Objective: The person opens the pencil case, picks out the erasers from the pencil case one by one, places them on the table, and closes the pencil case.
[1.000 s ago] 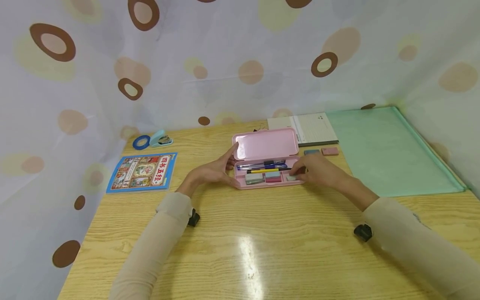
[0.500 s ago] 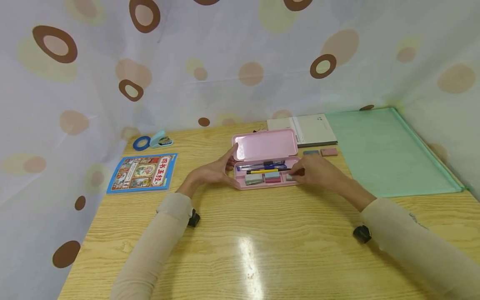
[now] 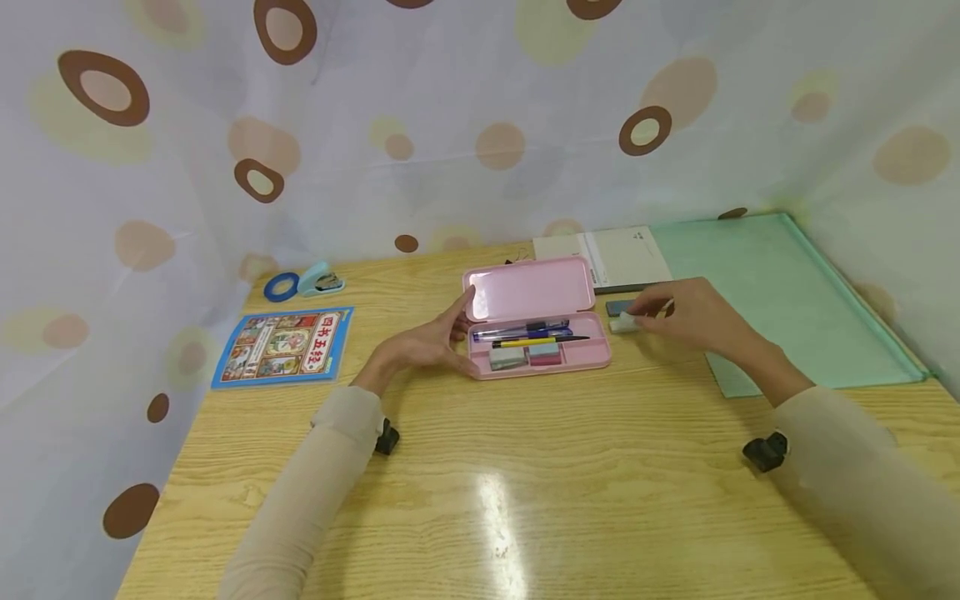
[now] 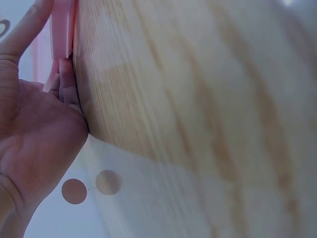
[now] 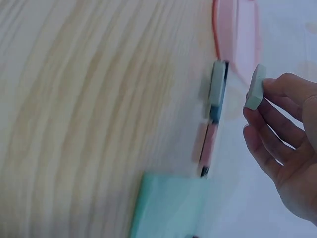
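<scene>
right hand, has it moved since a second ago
Yes. The right hand left the pink pencil case and went right and away, to the blue eraser on the table, pinching a pale eraser.

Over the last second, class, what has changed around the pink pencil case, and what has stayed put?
The right hand has lifted a small pale eraser out of the pencil case and carried it right, pinched above the table. The left hand still steadies the case's left end; pens and two erasers remain inside.
</scene>
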`<state>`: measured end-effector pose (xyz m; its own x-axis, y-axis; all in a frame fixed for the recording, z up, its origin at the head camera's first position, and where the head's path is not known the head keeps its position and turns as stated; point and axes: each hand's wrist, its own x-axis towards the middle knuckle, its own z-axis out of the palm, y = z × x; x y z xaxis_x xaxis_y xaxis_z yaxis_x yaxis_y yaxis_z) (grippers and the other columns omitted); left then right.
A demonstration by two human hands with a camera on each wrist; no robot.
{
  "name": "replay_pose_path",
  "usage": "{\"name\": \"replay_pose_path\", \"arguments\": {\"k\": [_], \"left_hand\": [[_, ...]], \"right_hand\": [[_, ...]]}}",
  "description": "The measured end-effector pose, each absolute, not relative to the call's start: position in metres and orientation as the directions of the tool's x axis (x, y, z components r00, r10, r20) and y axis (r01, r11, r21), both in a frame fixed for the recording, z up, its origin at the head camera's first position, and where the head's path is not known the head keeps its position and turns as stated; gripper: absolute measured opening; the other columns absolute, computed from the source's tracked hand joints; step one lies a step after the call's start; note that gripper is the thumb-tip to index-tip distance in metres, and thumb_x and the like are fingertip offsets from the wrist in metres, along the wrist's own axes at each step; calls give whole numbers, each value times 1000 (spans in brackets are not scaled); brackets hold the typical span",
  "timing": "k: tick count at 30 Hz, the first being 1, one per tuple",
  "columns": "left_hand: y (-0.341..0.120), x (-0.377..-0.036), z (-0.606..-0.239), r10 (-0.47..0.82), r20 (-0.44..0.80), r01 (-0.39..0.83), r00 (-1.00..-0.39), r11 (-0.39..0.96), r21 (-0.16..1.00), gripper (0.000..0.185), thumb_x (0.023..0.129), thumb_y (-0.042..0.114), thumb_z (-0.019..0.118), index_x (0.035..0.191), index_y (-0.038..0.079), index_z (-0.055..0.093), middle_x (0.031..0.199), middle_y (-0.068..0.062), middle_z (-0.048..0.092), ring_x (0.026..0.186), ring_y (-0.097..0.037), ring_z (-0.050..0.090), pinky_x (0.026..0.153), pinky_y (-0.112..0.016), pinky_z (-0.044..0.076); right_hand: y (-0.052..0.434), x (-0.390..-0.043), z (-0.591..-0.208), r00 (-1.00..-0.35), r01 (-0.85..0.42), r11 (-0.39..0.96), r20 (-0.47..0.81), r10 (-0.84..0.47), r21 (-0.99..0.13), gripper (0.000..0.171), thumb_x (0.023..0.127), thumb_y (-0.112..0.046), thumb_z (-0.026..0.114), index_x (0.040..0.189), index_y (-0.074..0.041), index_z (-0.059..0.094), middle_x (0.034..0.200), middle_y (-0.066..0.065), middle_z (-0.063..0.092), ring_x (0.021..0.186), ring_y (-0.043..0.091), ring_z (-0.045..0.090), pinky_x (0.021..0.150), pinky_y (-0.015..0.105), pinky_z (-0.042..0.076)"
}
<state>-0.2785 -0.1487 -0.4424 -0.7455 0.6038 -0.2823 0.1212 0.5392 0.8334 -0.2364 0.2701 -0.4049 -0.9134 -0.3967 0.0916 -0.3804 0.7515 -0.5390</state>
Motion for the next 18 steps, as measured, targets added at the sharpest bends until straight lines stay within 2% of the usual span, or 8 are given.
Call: {"name": "replay_pose_path", "arguments": {"k": [6,13,18], "left_hand": [[-149,-279,-443,602,-289,100,-744,529,843,136,78,23,93,166,39,-9,142,-13,35,133,-28,39,122,-42,31],[-150,-279,-445,607,-288,102,-741,525,845,135,79,25,93,166,40,-9,140,-11,35,132,-27,40,121,-41,32],[-150,-280,-444,610,-283,107,-740,522,847,135,79,24,93,165,41,-9,140,-11,35,131,-27,39,120,-42,32]], "right_hand": [[296,-242,-410,-918,-363,795,43,-393,-486,21,97,-12,74,116,-8,78,103,5,77,91,24,67,67,34,51],[307,-251,-417,-908,-391,828,22,-418,-403,17,96,-14,74,111,-6,78,99,4,75,93,27,68,73,42,53],[306,-254,-415,-914,-371,822,15,-405,-431,21,97,-17,74,115,-7,78,107,10,75,91,26,66,70,39,52]]}}
